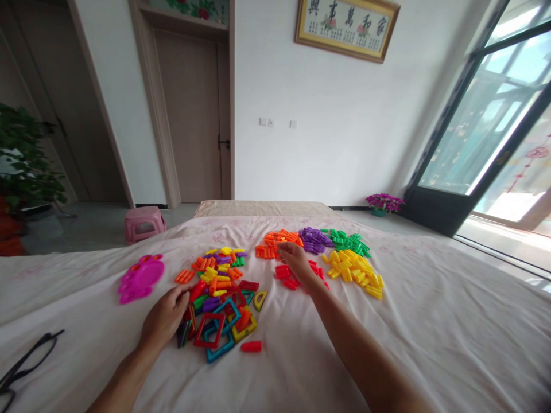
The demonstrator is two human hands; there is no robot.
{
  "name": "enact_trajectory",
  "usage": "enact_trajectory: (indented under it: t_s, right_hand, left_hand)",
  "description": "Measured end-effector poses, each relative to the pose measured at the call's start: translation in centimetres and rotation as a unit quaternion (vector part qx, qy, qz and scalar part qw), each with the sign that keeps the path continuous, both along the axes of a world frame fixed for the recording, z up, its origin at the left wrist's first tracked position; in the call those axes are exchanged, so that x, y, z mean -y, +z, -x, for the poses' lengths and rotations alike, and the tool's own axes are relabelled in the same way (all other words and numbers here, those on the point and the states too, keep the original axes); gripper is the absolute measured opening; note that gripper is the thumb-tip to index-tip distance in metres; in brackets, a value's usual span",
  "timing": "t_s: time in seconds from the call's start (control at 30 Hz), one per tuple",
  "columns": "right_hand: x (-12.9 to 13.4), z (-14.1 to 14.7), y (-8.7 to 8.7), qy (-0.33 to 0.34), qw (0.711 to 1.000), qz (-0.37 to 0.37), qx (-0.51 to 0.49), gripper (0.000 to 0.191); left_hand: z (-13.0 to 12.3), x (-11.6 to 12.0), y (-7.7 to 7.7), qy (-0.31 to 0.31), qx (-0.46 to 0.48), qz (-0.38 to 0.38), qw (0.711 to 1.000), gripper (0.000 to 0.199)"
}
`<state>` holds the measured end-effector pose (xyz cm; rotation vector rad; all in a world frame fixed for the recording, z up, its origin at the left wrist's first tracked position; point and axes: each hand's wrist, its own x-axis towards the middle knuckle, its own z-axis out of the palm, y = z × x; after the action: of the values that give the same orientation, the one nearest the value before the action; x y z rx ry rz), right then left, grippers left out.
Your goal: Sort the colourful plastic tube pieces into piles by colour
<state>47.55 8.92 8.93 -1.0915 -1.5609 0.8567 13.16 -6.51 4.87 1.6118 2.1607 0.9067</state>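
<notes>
L hand [164, 314]: at mixed blks [210, 272], left; grip can't tell
R hand [296, 261]: by orange blks [275, 250], far; fingers bent, grip can't tell
Red blks [283, 272]: near side of R hand
Yellow blks [350, 268]: right

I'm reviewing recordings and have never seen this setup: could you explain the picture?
No machine: a person's bare left hand and right hand, seen from a camera on their head. On the pale patterned cloth lie an orange pile, purple pile, green pile, yellow pile and red pile of small plastic blocks, a mixed-colour heap, hollow coloured plastic frames and a magenta tray-like plastic piece. The left fingers are at the heap, the right fingers at the orange pile; I can't tell whether either holds a block.
</notes>
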Motion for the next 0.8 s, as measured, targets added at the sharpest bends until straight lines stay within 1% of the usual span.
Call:
enact_trajectory:
  t_s: [0.07,0.13,0.27,0.33,0.4,0.5,0.6,0.7,0.77,0.8]
  right_hand:
    - [2.2,2.6,-0.3,0.088,0.991,-0.032,0.098,0.026]
    - [4.3,5.0,-0.3,0.157,0.969,-0.065,0.18,0.021]
    - [7.2,8.1,-0.2,0.208,0.924,-0.136,0.289,0.015]
    - [8.0,8.8,-0.2,0.233,0.9,-0.179,0.321,0.015]
    - [8.3,9.1,-0.2,0.246,0.886,-0.204,0.336,0.018]
    - [8.5,8.9,-0.2,0.221,0.887,-0.197,0.354,0.017]
    - [8.7,8.5,-0.3,0.198,0.892,-0.187,0.36,0.024]
    - [8.9,8.1,-0.3,0.175,0.907,-0.186,0.334,0.028]
    - [8.9,7.7,0.1,0.176,0.916,-0.178,0.315,0.023]
    - [8.9,7.4,0.4,0.189,0.917,-0.165,0.309,0.019]
  left_hand:
    - [0.0,0.1,0.0,0.0,-0.003,-0.013,1.0,0.042]
    - [0.0,0.2,0.0,-0.003,-0.003,-0.026,1.0,0.041]
    - [0.0,0.1,-0.2,-0.001,0.0,-0.029,1.0,0.04]
    - [0.0,0.0,-0.2,0.004,0.001,-0.026,1.0,0.039]
    - [0.0,0.0,-0.2,0.004,0.001,-0.03,1.0,0.039]
    - [0.1,0.0,-0.2,0.002,0.003,-0.033,0.999,0.038]
    - [-0.1,0.0,-0.3,0.0,0.022,-0.042,0.999,0.039]
    - [-0.5,0.1,-0.2,-0.019,0.038,-0.109,0.993,0.04]
    - [-0.8,0.2,-0.1,-0.048,0.014,-0.162,0.986,0.036]
    - [-0.9,0.2,0.0,-0.062,-0.002,-0.179,0.982,0.033]
